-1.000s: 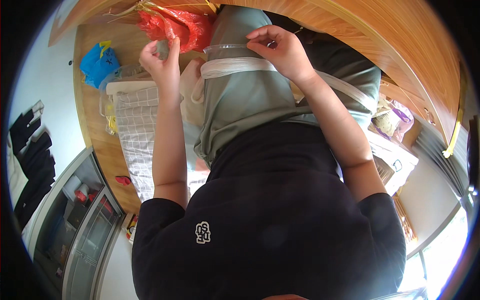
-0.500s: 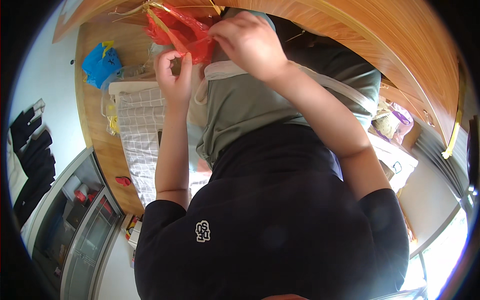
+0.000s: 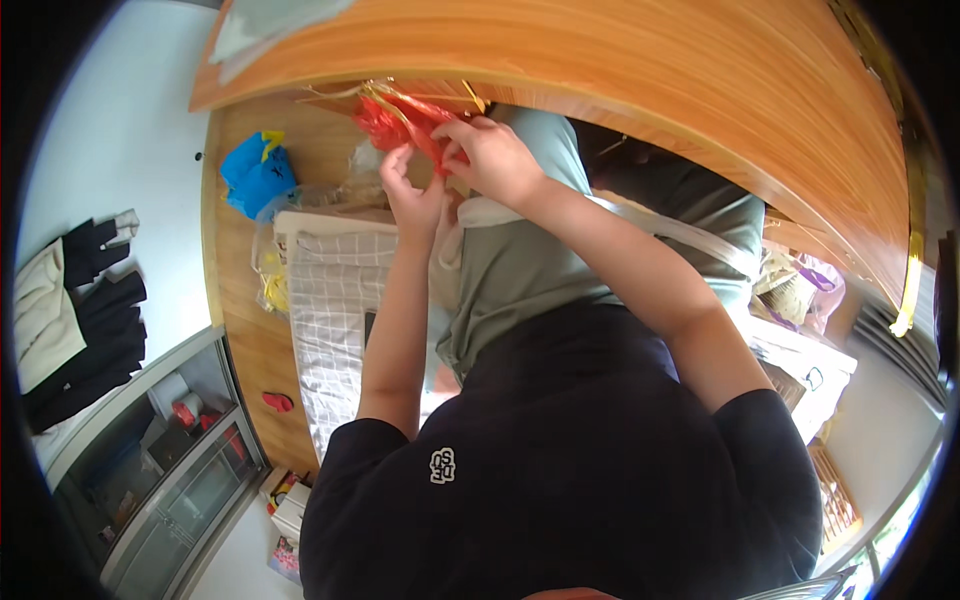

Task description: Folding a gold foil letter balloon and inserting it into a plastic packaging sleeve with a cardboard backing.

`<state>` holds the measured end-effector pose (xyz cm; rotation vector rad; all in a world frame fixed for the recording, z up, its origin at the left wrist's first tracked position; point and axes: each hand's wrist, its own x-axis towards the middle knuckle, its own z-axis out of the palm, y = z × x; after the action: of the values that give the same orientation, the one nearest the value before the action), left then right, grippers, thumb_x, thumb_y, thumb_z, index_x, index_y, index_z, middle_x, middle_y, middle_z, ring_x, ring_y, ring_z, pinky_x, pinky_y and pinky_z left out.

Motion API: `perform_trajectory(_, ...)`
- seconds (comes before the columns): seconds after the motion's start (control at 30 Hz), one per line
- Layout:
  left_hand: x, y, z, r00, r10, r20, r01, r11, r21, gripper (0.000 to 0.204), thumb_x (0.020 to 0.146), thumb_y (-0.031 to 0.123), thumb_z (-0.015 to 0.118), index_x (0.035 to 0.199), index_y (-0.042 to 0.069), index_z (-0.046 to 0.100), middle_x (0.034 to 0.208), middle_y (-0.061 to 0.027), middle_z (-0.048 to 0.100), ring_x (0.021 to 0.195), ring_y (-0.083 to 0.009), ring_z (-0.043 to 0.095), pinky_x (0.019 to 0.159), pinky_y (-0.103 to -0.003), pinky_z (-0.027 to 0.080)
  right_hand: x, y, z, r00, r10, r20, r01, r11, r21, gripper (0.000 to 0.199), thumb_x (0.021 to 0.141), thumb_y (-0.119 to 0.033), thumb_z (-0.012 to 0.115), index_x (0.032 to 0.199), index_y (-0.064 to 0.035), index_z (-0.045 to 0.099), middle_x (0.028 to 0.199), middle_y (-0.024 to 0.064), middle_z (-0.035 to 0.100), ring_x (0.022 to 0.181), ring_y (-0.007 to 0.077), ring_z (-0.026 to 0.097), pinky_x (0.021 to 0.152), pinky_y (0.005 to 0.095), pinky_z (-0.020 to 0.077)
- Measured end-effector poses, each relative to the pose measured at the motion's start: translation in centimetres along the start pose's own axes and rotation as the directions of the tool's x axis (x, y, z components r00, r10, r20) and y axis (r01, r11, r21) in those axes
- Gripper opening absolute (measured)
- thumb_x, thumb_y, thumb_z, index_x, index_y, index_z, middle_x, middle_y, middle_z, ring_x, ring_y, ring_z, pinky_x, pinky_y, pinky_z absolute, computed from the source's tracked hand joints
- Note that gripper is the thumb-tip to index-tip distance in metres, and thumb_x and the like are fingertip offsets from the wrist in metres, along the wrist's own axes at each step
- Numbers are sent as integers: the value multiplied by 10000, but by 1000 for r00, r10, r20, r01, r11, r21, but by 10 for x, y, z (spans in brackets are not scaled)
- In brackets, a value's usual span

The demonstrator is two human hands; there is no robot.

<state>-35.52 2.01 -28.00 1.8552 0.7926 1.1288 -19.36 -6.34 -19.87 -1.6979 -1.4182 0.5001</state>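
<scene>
A thin red plastic bag [image 3: 385, 125] is held in front of my body, beside the edge of a wooden surface. My left hand [image 3: 412, 200] pinches its lower edge between thumb and finger, with the other fingers curled. Close by on the right, my right hand [image 3: 500, 163] has its fingertips closed on the same bag. Between the two hands the red film is gathered. A narrow gold-coloured strip [image 3: 390, 108] runs along the bag's upper left part; whether it is attached I cannot tell. The bag's contents, if any, cannot be made out.
A wooden panel [image 3: 600, 50] spans the top of the view. Left of my arm lies a grey checked cloth [image 3: 335, 275]; beyond it stand a blue bag [image 3: 258, 175] and a red slipper [image 3: 278, 402] on the wooden floor. A glass-fronted cabinet [image 3: 185, 480] is at lower left.
My hands have come closer together, and the red bag between them is more gathered. The view has shifted, so more of the wooden panel shows and the scene sits lower and further right.
</scene>
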Motion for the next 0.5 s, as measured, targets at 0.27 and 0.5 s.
perform_trajectory(0.27, 13, 2, -13, 967, 191, 171, -235, 927, 292, 681, 789, -8, 850, 1371, -16, 496, 1331, -170, 584, 1232, -269, 622, 1082, -390, 482, 6, -2, -12, 989, 128, 68, -137, 980, 146, 364, 852, -101, 736, 1207, -58, 668, 950, 85, 782, 1003, 311, 705, 909, 421, 563)
perform_trajectory(0.5, 6, 12, -2, 993, 25, 117, -26, 1000, 2, 763, 740, -68, 833, 1410, 28, 480, 1390, -135, 532, 1255, -267, 638, 1077, -374, 491, 8, 4, -8, 974, 202, 105, -224, 932, 286, 306, 885, -120, 682, 1183, -58, 660, 983, 120, 771, 981, 311, 733, 872, 418, 578)
